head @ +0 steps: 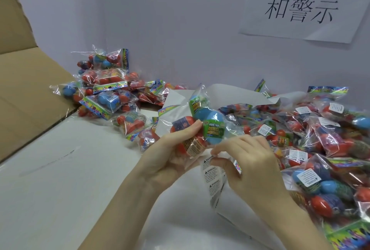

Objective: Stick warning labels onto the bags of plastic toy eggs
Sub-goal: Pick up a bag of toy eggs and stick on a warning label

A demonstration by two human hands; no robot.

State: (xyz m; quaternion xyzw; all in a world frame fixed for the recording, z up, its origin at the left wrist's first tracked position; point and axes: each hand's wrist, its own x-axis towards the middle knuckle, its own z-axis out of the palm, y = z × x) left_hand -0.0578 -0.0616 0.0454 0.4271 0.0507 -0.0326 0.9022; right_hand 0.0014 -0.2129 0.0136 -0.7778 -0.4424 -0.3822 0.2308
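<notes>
My left hand (170,153) grips a clear bag of toy eggs (202,125) held up over the table; blue and red eggs with green wrappers show inside. My right hand (246,161) is just right of it, thumb and forefinger pinching the top of a strip of white warning labels (212,177) that hangs down between my hands, right below the bag. A heap of bags with white labels stuck on them (320,149) lies at the right. Another heap of bags without visible labels (108,93) lies at the back left.
An open cardboard box flap (24,81) rises at the left. A white sheet of paper (230,93) lies behind the held bag. A paper sign with black characters (300,5) hangs on the wall. The white table (70,179) stretches in front left.
</notes>
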